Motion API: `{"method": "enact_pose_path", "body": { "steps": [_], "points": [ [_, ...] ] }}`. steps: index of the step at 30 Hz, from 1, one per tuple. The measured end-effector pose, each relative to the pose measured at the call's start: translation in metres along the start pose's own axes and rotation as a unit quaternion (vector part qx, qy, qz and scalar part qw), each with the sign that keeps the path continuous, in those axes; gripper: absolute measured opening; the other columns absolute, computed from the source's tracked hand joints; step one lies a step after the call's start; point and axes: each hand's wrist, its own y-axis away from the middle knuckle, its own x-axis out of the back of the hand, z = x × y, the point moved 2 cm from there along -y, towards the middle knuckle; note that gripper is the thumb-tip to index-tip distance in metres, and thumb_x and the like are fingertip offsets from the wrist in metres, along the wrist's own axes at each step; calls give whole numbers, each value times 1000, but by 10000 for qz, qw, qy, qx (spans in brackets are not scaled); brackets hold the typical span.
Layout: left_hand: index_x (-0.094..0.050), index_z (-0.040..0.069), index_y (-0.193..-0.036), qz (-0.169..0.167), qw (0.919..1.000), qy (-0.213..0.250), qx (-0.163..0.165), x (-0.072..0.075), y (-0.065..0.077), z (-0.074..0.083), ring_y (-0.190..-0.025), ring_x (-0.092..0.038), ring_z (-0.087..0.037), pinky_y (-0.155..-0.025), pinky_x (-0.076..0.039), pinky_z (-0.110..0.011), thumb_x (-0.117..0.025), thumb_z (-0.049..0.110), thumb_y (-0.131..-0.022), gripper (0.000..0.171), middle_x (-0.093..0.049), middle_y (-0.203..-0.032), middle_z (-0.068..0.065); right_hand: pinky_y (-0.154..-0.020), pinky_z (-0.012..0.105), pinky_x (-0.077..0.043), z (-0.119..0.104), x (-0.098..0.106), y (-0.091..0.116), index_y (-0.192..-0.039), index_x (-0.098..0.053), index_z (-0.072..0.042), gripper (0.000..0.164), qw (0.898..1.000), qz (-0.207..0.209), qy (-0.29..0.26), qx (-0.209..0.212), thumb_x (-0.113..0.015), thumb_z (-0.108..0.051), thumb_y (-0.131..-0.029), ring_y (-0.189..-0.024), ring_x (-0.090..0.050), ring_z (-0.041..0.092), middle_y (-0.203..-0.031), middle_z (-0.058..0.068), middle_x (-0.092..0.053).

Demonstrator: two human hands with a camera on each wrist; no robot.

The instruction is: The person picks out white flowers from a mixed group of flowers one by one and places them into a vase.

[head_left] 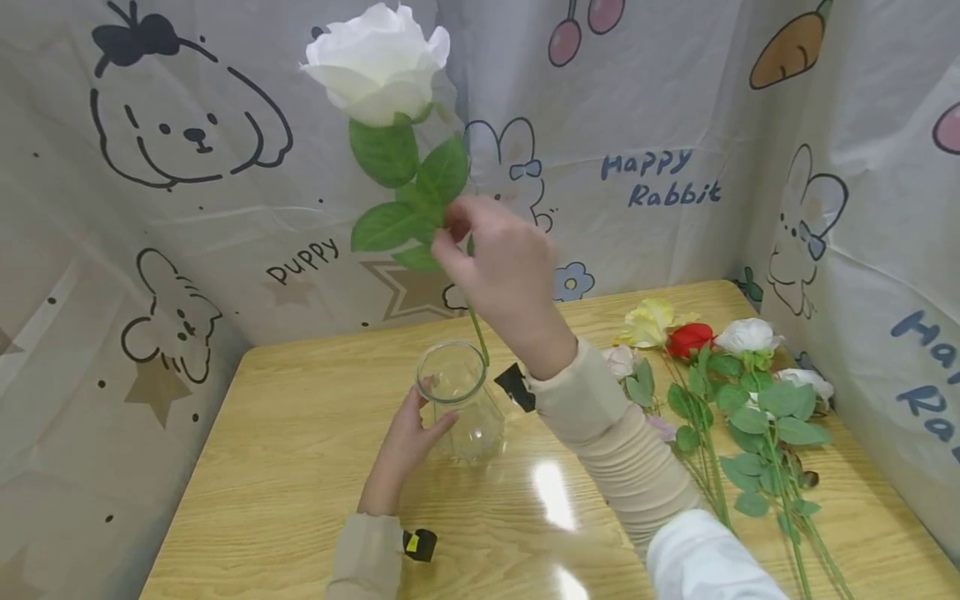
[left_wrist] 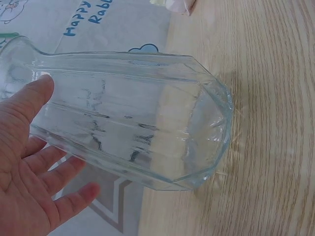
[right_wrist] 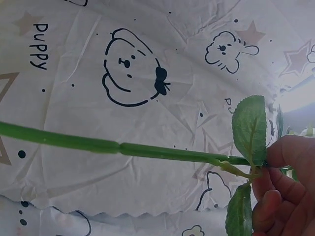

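Observation:
A large white artificial rose stands upright in the head view, its green leaves just below the bloom. My right hand pinches its stem by the leaves, between thumb and fingertips; the right wrist view shows the bare green stem running out from there. Its lower end overlaps the right side of the vase's mouth in the head view. On the table stands a clear faceted glass vase. My left hand holds it near the neck, thumb on the near side and fingers round the other.
Several artificial flowers lie at the right of the wooden table: a yellow rose, a red rose, a white rose and others, stems toward the front. A printed curtain encloses the back and sides.

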Motion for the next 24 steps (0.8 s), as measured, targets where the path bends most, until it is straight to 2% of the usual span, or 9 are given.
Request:
{"method": "enact_pose_path", "body": {
  "steps": [6, 12, 16, 21, 24],
  "points": [
    [-27, 15, -136, 10, 10000, 33, 9, 0, 0, 1, -130, -33, -37, -98, -33, -66, -58, 45, -79, 71, -33, -144, -14, -39, 23, -31, -6, -6, 3, -84, -63, -13, 13, 9997, 169, -135, 144, -54, -21, -80, -52, -49, 7, -75, -2, -67],
    [-28, 17, -136, 55, 10000, -40, -27, 0, 0, -1, -130, -34, -37, -97, -34, -65, -59, 41, -80, 68, -33, -144, -13, -38, 20, -28, -4, -23, 14, -83, -63, -12, 12, 9992, 245, -223, 238, -55, -21, -80, -48, -46, 5, -73, -2, -66],
    [-28, 17, -136, 82, 10000, -7, -47, -2, -1, -2, -129, -34, -37, -96, -34, -66, -59, 41, -80, 68, -34, -144, -13, -38, 18, -27, 2, -41, 28, -84, -63, -12, 13, 9997, 44, -197, 127, -55, -22, -80, -46, -44, 4, -73, -3, -66],
    [-28, 18, -136, 85, 9998, 110, 105, -3, -1, -2, -130, -34, -36, -97, -34, -66, -58, 48, -78, 72, -34, -144, -11, -38, 16, -24, 12, -64, 51, -83, -64, -13, 14, 9993, -327, -161, -1, -55, -23, -79, -44, -37, 1, -73, -4, -66],
    [-27, 18, -136, 106, 9997, 127, 162, -3, -2, -2, -130, -34, -36, -97, -35, -65, -58, 47, -79, 71, -34, -144, -12, -38, 15, -23, 20, -76, 64, -83, -64, -14, 14, 9988, -471, -101, -49, -55, -23, -79, -42, -33, 0, -72, -5, -66]
  ]
}}
